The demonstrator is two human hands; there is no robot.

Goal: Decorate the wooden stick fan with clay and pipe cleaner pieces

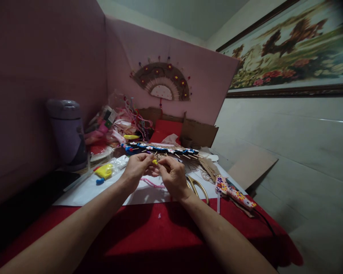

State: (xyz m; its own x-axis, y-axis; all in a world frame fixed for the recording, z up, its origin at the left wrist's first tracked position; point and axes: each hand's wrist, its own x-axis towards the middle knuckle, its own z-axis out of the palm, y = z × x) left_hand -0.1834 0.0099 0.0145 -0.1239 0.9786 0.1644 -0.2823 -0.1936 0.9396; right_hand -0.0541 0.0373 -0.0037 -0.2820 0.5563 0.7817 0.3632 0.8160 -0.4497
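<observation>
A small piece of yellow clay (154, 162) sits between my fingertips above the white paper. My left hand (140, 167) pinches it from one side with thumb and forefinger. From the other side, the closed fingers of my right hand (171, 173) meet it. Just behind both hands lies a dark fan (160, 148) with white flowers, blue trim and thin sticks poking out. A larger yellow clay lump (103, 171) and a small blue clay lump (100, 182) rest left of my hands. Beneath them, a pink twisted strand (152, 183) crosses the paper.
Gold-handled scissors (200, 187) and a flower-patterned glue gun (234, 192) with a cord lie to the right. At the left stands a lilac tumbler (68, 135). Plastic bags and craft scraps (122, 123) pile up behind. Another decorated fan (162, 80) hangs on the pink board.
</observation>
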